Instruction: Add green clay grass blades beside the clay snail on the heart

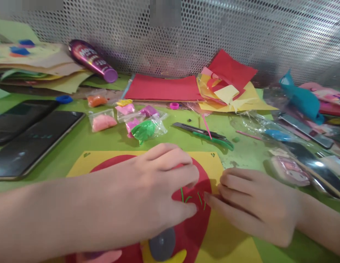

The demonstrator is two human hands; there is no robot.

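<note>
A yellow sheet [230,239] lies before me with a large red shape [194,233] on it. Thin green strips [183,195] are stuck to the red near its right side. My left hand [159,190] reaches across from the left, its thumb and forefinger apart on either side of the strips, its other fingers bent. From the right comes my right hand [257,204], one digit stretched out to the red beside the strips, the others folded in. Neither hand visibly holds anything. Below my left hand are a grey disc [162,245] and yellow [176,257] and pink [104,256] pieces, partly hidden.
Behind the sheet lie small bags of coloured clay [144,129] and a green utility knife [204,135] with its blade out. Phones [35,138] lie at left. Coloured papers [164,88], a purple bottle [91,60] and a perforated metal panel [131,40] are at the back.
</note>
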